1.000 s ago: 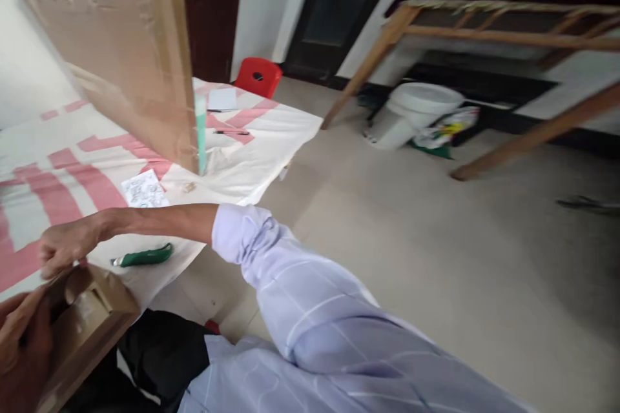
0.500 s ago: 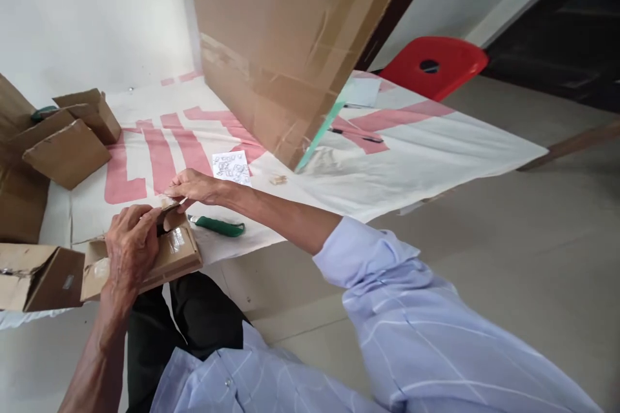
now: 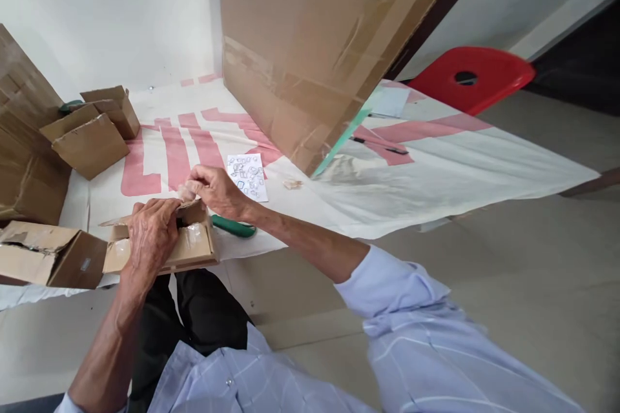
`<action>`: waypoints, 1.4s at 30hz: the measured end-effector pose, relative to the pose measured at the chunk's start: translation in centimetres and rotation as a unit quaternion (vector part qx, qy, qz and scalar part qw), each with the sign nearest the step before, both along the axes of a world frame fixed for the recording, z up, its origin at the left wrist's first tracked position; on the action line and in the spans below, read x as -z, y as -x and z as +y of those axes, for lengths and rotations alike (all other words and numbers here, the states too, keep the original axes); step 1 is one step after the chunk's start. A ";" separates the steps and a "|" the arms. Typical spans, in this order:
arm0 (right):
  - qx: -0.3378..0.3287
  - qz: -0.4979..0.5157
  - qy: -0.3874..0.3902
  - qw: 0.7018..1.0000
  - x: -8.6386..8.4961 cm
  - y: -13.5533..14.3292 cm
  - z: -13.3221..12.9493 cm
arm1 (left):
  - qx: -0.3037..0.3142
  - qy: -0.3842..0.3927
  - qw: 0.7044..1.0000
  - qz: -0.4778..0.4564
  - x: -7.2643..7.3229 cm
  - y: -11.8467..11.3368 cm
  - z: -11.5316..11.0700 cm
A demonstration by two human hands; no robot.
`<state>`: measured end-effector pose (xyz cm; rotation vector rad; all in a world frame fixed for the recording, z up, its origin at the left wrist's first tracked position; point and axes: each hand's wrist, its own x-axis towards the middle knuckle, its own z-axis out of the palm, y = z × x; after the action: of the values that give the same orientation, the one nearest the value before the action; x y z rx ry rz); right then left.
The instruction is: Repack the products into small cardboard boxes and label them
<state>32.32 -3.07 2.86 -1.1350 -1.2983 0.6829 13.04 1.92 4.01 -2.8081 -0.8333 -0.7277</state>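
Observation:
A small cardboard box (image 3: pixel 191 245) with raised flaps lies at the table's front edge. My left hand (image 3: pixel 154 232) is over its open top, fingers bent and closed on a flap. On the box's far side, my right hand (image 3: pixel 216 190) pinches a crumpled, see-through strip of what looks like clear tape (image 3: pixel 186 192) at the flap's edge. Another piece of clear tape sticks to the front of the box. Just right of the box lies a green-handled tool (image 3: pixel 235 226); its other end is hidden behind the box.
More cardboard boxes (image 3: pixel 92 148) stand at the left, one (image 3: pixel 80 261) beside the small box. A printed paper (image 3: pixel 248 175) and a tape scrap (image 3: pixel 292 184) lie on the cloth. A large cardboard panel (image 3: pixel 300 58) leans across the table. Behind is a red chair (image 3: pixel 494 77).
My right hand has pulled the tape slightly up and away from the box, its fingers curling more. My left hand stays on the flap. The whole view has shifted a little.

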 end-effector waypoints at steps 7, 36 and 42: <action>0.081 0.158 -0.007 0.984 0.1 -5.6 0.7 | -0.003 0.033 0.995 0.097 -0.2 -1.5 -1.0; 0.333 -0.502 0.253 0.757 15.0 -20.9 -7.8 | -0.201 0.128 0.954 -0.181 -2.3 11.5 7.9; 0.311 -0.502 0.235 0.772 16.4 -20.8 -9.3 | -0.127 0.115 0.946 -0.274 -1.0 11.8 6.8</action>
<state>53.12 -12.38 -13.55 -2.4049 -1.4634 -0.2081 1.21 8.71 4.96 -2.6247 -1.4153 -1.4813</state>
